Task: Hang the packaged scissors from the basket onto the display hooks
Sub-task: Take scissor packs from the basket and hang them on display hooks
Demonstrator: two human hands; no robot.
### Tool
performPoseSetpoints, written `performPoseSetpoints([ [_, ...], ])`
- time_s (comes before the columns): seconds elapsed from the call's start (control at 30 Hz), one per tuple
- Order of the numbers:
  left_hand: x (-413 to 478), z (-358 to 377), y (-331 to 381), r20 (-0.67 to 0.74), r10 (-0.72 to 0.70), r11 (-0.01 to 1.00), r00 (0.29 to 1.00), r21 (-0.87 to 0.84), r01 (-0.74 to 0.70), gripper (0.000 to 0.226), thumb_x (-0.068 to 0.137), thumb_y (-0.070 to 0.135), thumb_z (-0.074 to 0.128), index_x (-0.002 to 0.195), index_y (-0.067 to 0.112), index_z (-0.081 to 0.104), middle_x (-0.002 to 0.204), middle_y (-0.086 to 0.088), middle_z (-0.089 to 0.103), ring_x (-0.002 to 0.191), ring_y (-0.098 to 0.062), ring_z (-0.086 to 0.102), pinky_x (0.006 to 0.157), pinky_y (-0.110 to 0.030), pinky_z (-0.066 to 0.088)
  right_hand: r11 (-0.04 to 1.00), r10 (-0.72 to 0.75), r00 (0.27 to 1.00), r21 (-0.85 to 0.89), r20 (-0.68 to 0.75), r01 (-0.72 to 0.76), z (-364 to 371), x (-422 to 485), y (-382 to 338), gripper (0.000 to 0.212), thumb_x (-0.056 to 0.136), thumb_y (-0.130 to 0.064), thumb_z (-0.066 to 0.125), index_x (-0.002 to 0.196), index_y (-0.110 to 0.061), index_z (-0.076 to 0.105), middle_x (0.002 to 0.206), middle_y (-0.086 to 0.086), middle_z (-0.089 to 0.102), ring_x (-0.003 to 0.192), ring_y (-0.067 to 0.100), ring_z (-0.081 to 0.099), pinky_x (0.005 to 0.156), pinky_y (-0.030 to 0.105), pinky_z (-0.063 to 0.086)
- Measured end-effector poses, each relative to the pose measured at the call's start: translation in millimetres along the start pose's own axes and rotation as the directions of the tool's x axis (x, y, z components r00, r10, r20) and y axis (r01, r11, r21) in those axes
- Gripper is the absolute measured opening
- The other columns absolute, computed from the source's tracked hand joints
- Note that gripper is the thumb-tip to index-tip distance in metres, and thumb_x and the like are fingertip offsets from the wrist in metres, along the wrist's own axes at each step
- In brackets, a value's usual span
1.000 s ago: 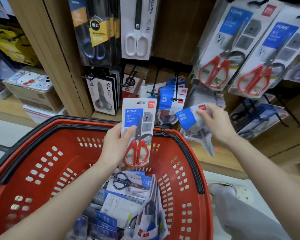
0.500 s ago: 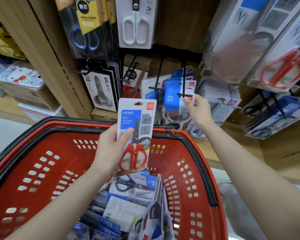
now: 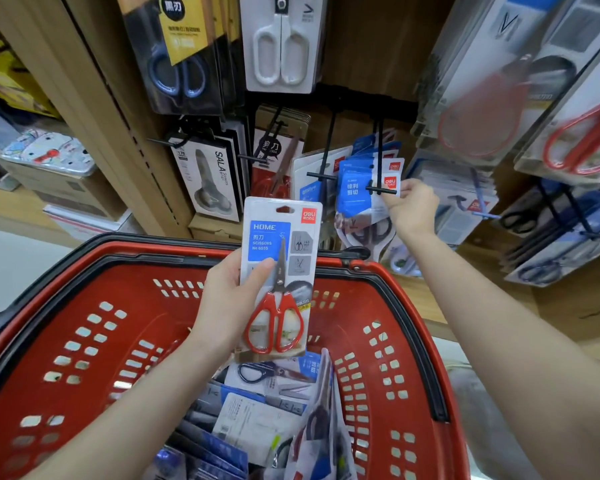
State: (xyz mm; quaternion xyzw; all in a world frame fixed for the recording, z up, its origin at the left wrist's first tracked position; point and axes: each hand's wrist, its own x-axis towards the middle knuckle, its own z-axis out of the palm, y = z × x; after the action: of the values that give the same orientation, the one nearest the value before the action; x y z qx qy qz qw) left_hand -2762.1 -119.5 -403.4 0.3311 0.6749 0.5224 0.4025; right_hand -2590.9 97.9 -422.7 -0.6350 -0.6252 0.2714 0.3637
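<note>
My right hand point(image 3: 411, 209) pinches the blue-and-white scissors packet point(image 3: 357, 195) at the tip of the black wire hook point(image 3: 380, 147); I'd push its hole fully on. My left hand point(image 3: 229, 303) grips the red-handled carded scissors point(image 3: 278, 271).

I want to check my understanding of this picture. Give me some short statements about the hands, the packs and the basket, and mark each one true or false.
1. The left hand holds a pack of red-handled scissors above the red basket. True.
2. The right hand is inside the basket. False: it holds a blue pack at a display hook.
3. The basket holds nothing. False: more packs lie in it.
4. A pack of white-handled scissors hangs on the upper row. True.
</note>
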Motion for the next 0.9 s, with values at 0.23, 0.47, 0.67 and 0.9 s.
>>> performPoseSetpoints([
  [0.23,-13,-4,2,0.061,-0.017,0.999,0.998,0.049,0.014,0.02,0.096,0.024,0.054,0.112,0.021,0.064,0.102,0.003,0.073,0.095,-0.017,0.069,0.086,-0.047,0.055,0.995,-0.095,0.995,0.04,0.011,0.094,-27,-47,-18,0.032,0.095,-0.017,0.054,0.122,-0.002,0.043,0.113,0.007,0.053,0.096,0.014,0.053,0.079,0.014,0.043],
  [0.47,-43,16,7,0.189,0.042,0.997,0.981,0.053,-0.053,0.017,0.096,0.019,0.052,0.109,0.022,0.063,0.103,0.004,0.072,0.096,-0.013,0.068,0.088,-0.042,0.054,0.94,-0.094,0.858,0.329,0.505,-0.09,-56,-141,-44,0.018,0.095,-0.021,0.053,0.11,-0.011,0.054,0.097,0.001,0.068,0.088,0.016,0.066,0.08,0.035,0.055],
  [0.67,-61,38,28,0.079,0.273,0.943,0.959,0.177,-0.283,0.047,0.078,0.009,0.075,0.097,0.037,0.042,0.095,0.01,0.063,0.079,0.002,0.061,0.073,-0.023,0.051,0.917,-0.122,0.875,0.39,0.469,-0.081,-101,-162,-40,0.015,0.091,-0.01,0.06,0.102,-0.016,0.067,0.101,0.001,0.073,0.095,0.012,0.069,0.083,0.027,0.055],
  [0.9,-65,88,93,0.382,0.581,0.612,0.718,0.376,-0.695,0.036,0.093,0.02,0.056,0.119,0.039,0.042,0.11,0.022,0.05,0.105,0.003,0.049,0.082,-0.009,0.035,0.887,-0.149,0.976,0.457,0.158,0.062,-186,-132,-58,0.012,0.093,-0.013,0.055,0.094,-0.019,0.066,0.093,-0.002,0.073,0.08,0.002,0.068,0.069,0.019,0.055],
])
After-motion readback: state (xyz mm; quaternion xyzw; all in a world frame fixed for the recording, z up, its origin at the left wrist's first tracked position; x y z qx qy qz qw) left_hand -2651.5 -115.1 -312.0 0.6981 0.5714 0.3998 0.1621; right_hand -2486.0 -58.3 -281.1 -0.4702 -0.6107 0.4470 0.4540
